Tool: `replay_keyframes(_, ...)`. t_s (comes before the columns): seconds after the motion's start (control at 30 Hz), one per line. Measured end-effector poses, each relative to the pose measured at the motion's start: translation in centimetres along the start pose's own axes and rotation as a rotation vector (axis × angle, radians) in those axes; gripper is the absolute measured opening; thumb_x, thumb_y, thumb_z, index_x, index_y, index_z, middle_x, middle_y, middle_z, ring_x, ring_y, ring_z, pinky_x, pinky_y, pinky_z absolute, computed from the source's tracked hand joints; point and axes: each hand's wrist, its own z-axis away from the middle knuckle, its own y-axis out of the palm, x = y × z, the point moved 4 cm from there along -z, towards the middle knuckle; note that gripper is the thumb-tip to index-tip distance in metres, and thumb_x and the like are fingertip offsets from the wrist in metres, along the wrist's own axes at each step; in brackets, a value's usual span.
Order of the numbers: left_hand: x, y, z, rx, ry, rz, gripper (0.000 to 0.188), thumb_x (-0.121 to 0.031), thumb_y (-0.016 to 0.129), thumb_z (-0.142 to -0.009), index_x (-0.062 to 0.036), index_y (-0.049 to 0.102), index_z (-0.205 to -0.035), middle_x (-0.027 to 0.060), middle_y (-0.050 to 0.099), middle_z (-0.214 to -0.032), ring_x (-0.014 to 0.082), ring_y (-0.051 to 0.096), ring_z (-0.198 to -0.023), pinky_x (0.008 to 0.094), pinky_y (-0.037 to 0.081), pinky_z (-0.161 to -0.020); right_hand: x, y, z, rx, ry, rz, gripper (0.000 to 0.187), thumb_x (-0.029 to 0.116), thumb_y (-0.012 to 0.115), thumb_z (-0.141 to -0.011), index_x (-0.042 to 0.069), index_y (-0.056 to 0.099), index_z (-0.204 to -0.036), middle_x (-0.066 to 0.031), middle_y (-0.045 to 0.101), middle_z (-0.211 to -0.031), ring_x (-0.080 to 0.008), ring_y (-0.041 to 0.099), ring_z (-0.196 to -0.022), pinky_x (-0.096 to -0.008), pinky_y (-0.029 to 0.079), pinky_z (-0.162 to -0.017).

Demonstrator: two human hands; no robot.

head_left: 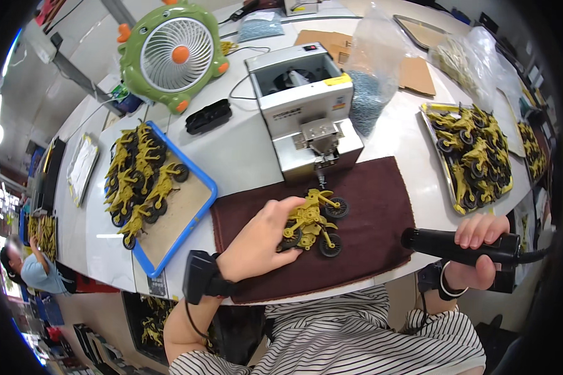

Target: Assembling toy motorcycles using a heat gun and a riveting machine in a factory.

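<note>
Yellow toy motorcycle parts with black wheels point(311, 219) lie on a dark brown cloth point(375, 206) in front of me; I cannot tell whether they are one toy motorcycle or two side by side. My left hand point(259, 240) grips them from the left, index finger at the far side and thumb at the near side, with the other fingers partly hidden. In my right hand point(481, 247) is a black electric screwdriver point(441, 242), held level with its tip end toward the left and its cord running off to the right.
A screw feeder machine point(303, 106) stands just beyond the cloth. At left, a blue-rimmed tray point(206, 194) bears several toy motorcycles; at right, a metal tray point(441, 169) is heaped with more. A green fan point(169, 56) and a bag of screws point(372, 94) are farther back. Another person point(40, 272) sits far left.
</note>
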Motion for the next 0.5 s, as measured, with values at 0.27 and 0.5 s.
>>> replay_keyframes(0.27, 1.2, -0.3, 0.7, -0.151, -0.453, 0.490, 0.061, -0.017, 0.067, -0.091, -0.0030, 0.028, -0.137, 0.0174, 0.067, -0.104, 0.0223, 0.069, -0.084, 0.0320, 0.053, -0.071, 0.1, 0.1, -0.4, 0.061, 0.012, -0.047, 0.035, 0.015, 0.072, -0.076, 0.004, 0.045, -0.094, -0.0098, 0.053, -0.079, -0.0218, 0.056, -0.069, -0.0323, 0.049, -0.062)
replay_keyframes(0.5, -1.5, -1.7, 3.1, -0.421, -0.461, -0.304, 0.052, -0.018, 0.071, -0.078, 0.0011, 0.048, -0.121, 0.0178, 0.057, -0.095, 0.0358, 0.058, -0.090, 0.0426, 0.047, -0.077, 0.2, -0.3, 0.0, 0.064, -0.003, -0.048, 0.035, 0.015, 0.073, -0.076, 0.005, 0.045, -0.095, -0.0094, 0.054, -0.080, -0.0213, 0.056, -0.069, -0.0322, 0.049, -0.063)
